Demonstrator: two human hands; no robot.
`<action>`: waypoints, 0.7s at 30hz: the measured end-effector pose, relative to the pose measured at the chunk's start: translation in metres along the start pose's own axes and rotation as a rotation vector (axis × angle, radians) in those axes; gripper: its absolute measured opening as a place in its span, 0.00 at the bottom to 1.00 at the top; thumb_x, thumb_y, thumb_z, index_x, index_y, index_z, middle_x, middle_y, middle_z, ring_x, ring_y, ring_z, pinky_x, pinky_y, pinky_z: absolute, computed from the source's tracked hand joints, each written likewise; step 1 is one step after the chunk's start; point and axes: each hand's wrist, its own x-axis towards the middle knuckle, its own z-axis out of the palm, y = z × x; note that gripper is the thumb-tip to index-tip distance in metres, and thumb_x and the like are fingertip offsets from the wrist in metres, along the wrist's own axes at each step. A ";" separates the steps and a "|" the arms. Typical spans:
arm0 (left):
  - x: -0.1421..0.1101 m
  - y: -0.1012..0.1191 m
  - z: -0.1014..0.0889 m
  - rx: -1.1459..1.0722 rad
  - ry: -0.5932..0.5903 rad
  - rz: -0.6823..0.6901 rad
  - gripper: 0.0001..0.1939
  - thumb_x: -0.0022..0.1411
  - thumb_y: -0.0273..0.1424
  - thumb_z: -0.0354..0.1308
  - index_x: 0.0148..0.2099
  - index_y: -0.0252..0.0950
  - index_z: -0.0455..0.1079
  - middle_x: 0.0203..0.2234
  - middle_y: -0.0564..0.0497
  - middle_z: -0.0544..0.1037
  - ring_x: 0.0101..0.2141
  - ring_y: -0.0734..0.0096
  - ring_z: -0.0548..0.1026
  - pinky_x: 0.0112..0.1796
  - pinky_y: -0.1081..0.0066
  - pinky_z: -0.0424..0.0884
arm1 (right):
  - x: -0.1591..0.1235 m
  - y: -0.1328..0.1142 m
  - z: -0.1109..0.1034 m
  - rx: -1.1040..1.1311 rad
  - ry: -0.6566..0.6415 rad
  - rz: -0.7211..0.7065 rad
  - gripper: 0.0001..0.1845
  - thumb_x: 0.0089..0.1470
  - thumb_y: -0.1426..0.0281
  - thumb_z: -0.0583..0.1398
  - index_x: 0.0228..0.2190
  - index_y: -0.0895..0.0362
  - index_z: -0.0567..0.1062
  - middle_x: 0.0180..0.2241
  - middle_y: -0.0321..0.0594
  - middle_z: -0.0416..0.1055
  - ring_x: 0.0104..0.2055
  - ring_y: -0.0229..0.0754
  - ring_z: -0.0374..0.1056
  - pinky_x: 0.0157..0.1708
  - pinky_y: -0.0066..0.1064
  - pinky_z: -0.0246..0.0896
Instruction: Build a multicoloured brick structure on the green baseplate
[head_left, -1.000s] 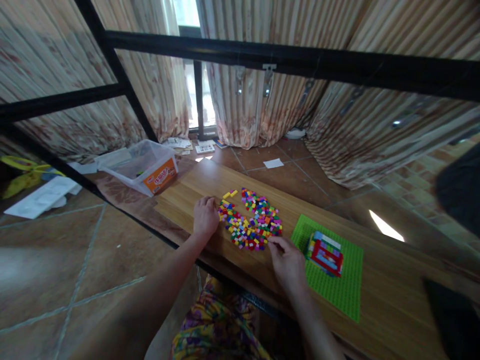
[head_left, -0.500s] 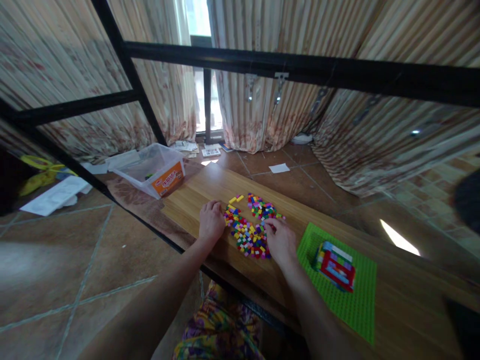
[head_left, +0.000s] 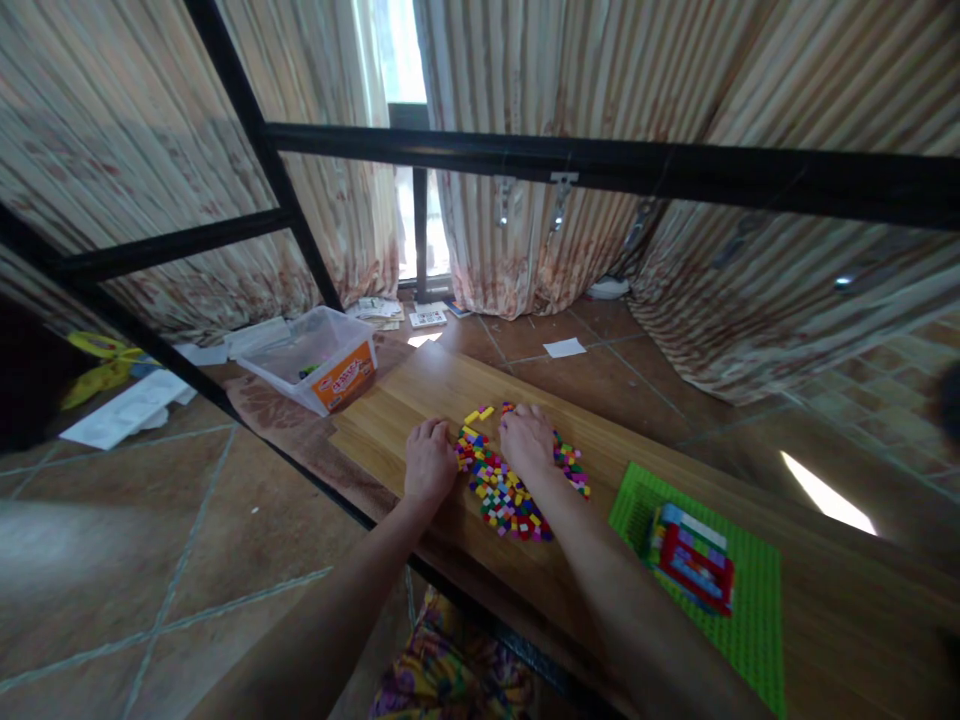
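A pile of small colourful toy bricks (head_left: 511, 497) lies loose on the wooden table. My left hand (head_left: 431, 462) rests against the pile's left edge, fingers curled closed; whatever they hold, if anything, is hidden. Over the far part of the pile is my right hand (head_left: 528, 440), its fingers bent down among the bricks and closed, with the tips out of sight. To the right, a green baseplate (head_left: 754, 610) carries a low brick build (head_left: 694, 560) in red, blue, white and other colours.
A clear plastic box (head_left: 304, 355) with an orange label stands beyond the table's left end. Black metal bars (head_left: 600, 160) cross in front of striped curtains (head_left: 510, 60). White paper (head_left: 564, 347) lies on the tiled floor. Several yellow bricks (head_left: 478, 414) sit at the pile's far edge.
My right hand has moved from the pile's right edge across to its far part, up and to the left. My left hand stays beside the pile. The whole view has shifted slightly.
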 end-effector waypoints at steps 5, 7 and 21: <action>0.001 0.000 -0.001 0.003 -0.011 0.005 0.16 0.59 0.22 0.49 0.47 0.34 0.72 0.45 0.43 0.75 0.47 0.56 0.70 0.51 0.60 0.66 | -0.009 -0.006 0.001 -0.001 -0.014 -0.027 0.10 0.57 0.74 0.55 0.32 0.58 0.76 0.38 0.48 0.72 0.46 0.48 0.61 0.46 0.38 0.53; 0.001 0.000 -0.002 0.001 -0.014 0.006 0.17 0.58 0.22 0.49 0.47 0.33 0.72 0.45 0.42 0.75 0.47 0.56 0.70 0.51 0.60 0.65 | -0.015 -0.007 0.000 0.012 -0.007 -0.034 0.09 0.57 0.74 0.54 0.33 0.59 0.76 0.39 0.48 0.73 0.46 0.49 0.61 0.47 0.38 0.53; 0.003 -0.005 0.004 -0.052 0.024 0.019 0.16 0.59 0.24 0.48 0.45 0.32 0.73 0.44 0.41 0.75 0.47 0.55 0.70 0.50 0.58 0.67 | -0.069 0.016 -0.011 0.942 0.206 0.286 0.14 0.55 0.62 0.57 0.39 0.56 0.77 0.35 0.40 0.77 0.32 0.41 0.73 0.36 0.34 0.68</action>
